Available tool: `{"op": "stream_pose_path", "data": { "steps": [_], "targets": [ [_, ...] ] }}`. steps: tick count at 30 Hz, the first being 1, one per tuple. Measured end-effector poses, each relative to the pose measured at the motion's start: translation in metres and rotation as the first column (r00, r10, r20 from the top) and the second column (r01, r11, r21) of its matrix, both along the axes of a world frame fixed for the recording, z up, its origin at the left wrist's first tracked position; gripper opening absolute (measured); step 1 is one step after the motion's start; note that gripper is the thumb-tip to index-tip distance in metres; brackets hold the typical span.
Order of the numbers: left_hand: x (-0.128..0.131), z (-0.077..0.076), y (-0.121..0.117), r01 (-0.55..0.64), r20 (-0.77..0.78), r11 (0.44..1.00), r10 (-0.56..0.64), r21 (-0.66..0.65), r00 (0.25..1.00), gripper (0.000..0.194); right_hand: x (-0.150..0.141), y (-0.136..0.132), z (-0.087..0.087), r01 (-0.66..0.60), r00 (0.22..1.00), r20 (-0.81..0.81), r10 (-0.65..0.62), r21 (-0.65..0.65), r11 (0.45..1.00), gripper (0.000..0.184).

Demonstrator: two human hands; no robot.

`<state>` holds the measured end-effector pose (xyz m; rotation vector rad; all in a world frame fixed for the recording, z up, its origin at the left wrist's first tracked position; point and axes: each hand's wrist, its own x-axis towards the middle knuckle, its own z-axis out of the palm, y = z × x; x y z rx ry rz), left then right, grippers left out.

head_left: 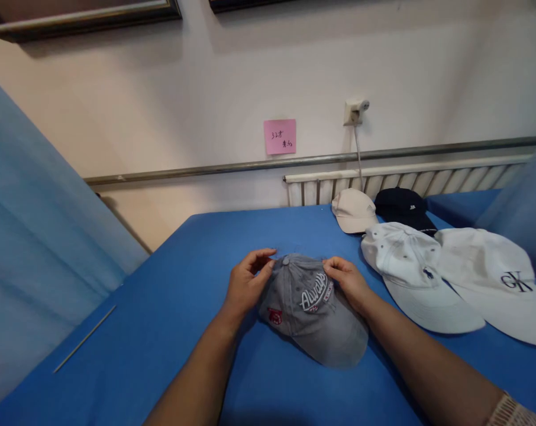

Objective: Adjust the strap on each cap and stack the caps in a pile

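A grey baseball cap [315, 310] with white "Always" lettering and a red patch lies on the blue-covered table, its brim pointing toward me and to the right. My right hand [345, 278] pinches the crown's upper right edge between thumb and fingers. At the crown's upper left is my left hand [251, 279], thumb and index finger apart with a gap showing between them. Its thumb tip is close against the cap; whether it presses on the cloth I cannot tell. The cap's far side is hidden.
To the right lie a beige cap [353, 210], a black cap [401, 207], a pale cap with a small logo [410, 266] and a white CK cap [494, 269]. A thin stick [85, 338] rests at the left on the blue table [170, 307]. Blue curtains [32, 248] hang beside it.
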<state>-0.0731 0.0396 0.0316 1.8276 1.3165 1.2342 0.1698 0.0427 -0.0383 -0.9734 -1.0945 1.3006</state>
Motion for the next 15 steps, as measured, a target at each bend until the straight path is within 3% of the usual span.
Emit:
{"op": "stream_pose_path", "data": {
  "steps": [3, 8, 11, 15],
  "targets": [
    [-0.012, -0.004, 0.008, -0.004, -0.180, 1.000, 0.000, -0.021, 0.984, 0.025, 0.005, 0.006, -0.015, -0.068, 0.995, -0.074, 0.063, -0.077, 0.995, 0.030],
    [-0.016, -0.020, 0.015, 0.159, -0.472, 0.987, -0.157, -0.036, 0.868, 0.029, 0.011, 0.010, -0.024, -0.145, 0.987, -0.080, 0.139, -0.076, 0.986, 0.032],
    [-0.012, -0.030, 0.019, 0.190, -0.533, 0.979, -0.203, -0.079, 0.821, 0.018, 0.010, 0.009, -0.022, -0.145, 0.989, -0.038, 0.143, -0.070, 0.987, 0.034],
    [-0.012, -0.033, 0.024, 0.125, -0.489, 0.991, -0.133, -0.049, 0.862, 0.016, 0.009, 0.009, -0.019, -0.118, 0.993, -0.004, 0.118, -0.066, 0.991, 0.034]
  ]
}}
